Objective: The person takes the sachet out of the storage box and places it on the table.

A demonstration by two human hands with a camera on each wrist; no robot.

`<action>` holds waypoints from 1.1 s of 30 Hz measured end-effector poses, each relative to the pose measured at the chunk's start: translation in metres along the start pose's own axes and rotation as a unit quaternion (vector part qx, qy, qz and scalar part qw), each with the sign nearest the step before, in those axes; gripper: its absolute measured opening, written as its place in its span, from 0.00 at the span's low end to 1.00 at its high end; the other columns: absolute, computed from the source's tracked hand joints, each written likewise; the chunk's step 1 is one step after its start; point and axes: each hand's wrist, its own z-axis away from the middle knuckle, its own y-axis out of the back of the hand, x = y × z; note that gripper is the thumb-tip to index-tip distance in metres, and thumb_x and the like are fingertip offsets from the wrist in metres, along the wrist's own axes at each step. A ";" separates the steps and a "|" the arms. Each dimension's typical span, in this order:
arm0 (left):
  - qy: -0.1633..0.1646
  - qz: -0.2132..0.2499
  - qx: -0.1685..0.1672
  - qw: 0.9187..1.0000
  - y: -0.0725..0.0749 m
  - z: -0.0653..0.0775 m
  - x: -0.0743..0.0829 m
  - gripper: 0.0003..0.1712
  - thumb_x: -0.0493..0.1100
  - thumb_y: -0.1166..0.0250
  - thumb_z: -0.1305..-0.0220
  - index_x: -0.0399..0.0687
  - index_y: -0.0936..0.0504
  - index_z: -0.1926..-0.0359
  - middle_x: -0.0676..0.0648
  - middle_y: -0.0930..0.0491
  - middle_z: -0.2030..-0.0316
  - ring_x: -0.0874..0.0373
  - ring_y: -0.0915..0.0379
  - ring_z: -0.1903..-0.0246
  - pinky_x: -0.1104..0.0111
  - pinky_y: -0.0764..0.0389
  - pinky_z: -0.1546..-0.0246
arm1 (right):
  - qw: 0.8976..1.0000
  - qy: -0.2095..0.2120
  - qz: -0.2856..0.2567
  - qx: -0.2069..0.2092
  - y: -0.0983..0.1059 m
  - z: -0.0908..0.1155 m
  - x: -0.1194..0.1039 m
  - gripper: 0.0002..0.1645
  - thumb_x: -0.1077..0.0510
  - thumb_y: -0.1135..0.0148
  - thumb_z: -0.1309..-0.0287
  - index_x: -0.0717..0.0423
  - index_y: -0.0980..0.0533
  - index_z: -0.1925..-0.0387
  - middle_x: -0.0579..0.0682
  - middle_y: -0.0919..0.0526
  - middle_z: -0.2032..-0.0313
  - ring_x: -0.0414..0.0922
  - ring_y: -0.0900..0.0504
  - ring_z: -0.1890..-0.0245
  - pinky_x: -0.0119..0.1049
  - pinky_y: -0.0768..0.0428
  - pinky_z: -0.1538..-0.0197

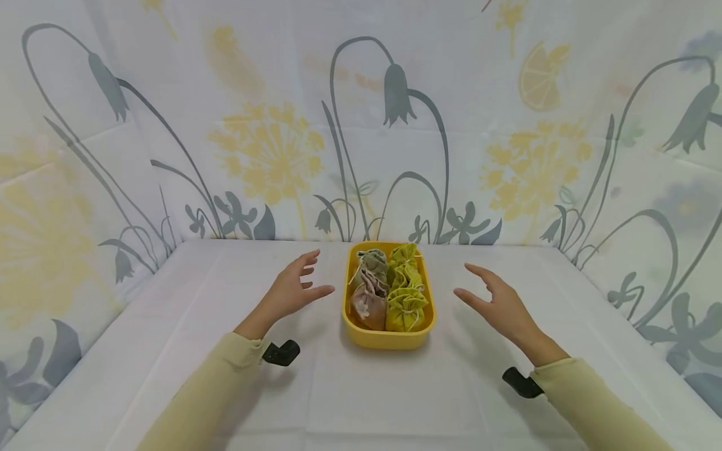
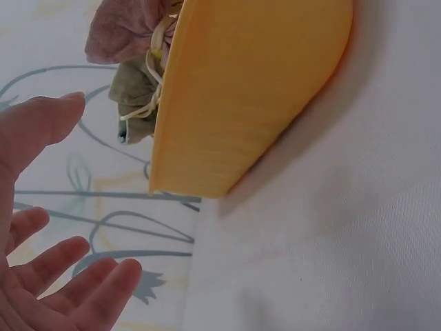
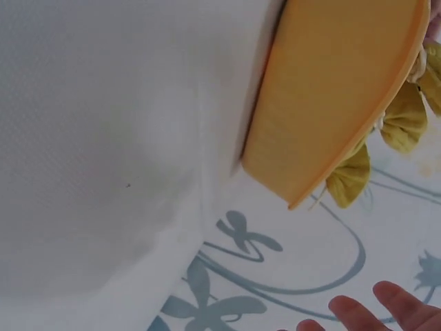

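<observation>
A yellow plastic tub [image 1: 389, 340] with rounded corners stands on the white-covered table, full of small drawstring pouches. Yellow-green pouches [image 1: 407, 309] fill its right side; a pinkish-brown pouch [image 1: 369, 307] and a grey-green pouch [image 1: 372, 260] lie along the left. To the tub's left, my left hand [image 1: 290, 288] is held in the air, fingers spread and relaxed, thumb toward the tub. My right hand [image 1: 502, 307] hovers at the other side, likewise relaxed, apart from the tub. Both hands hold nothing. In the right wrist view only some fingertips [image 3: 355, 314] show.
A white cloth covers the table [image 1: 389, 401]. Behind it and at both sides hangs a curtain [image 1: 468, 75] with grey and yellow flower prints. Black wrist-camera mounts [image 1: 282, 353] stick out below both sleeves.
</observation>
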 end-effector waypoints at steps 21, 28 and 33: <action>0.009 0.013 -0.022 1.000 -0.028 -0.012 0.010 0.48 0.51 0.26 0.52 0.50 0.39 0.32 0.44 0.32 0.40 0.48 0.31 0.45 0.57 0.23 0.54 | 0.998 0.021 -0.049 -0.015 -0.016 -0.004 -0.024 0.43 0.38 0.41 0.43 0.51 0.41 0.32 0.59 0.40 0.34 0.67 0.37 0.41 0.62 0.30 0.49; 0.026 0.019 -0.034 0.999 -0.031 -0.012 0.010 0.48 0.50 0.26 0.53 0.48 0.39 0.33 0.43 0.30 0.43 0.50 0.28 0.49 0.60 0.21 0.56 | 0.996 0.039 -0.074 -0.027 -0.023 -0.005 -0.029 0.40 0.43 0.39 0.43 0.51 0.39 0.33 0.58 0.38 0.35 0.63 0.34 0.41 0.59 0.29 0.48; 0.031 0.026 -0.048 0.998 -0.032 -0.014 0.010 0.48 0.48 0.26 0.53 0.45 0.39 0.33 0.41 0.28 0.44 0.50 0.27 0.51 0.61 0.21 0.57 | 0.994 0.052 -0.090 -0.036 -0.025 -0.005 -0.034 0.41 0.41 0.37 0.45 0.52 0.38 0.33 0.58 0.37 0.36 0.61 0.33 0.42 0.57 0.30 0.46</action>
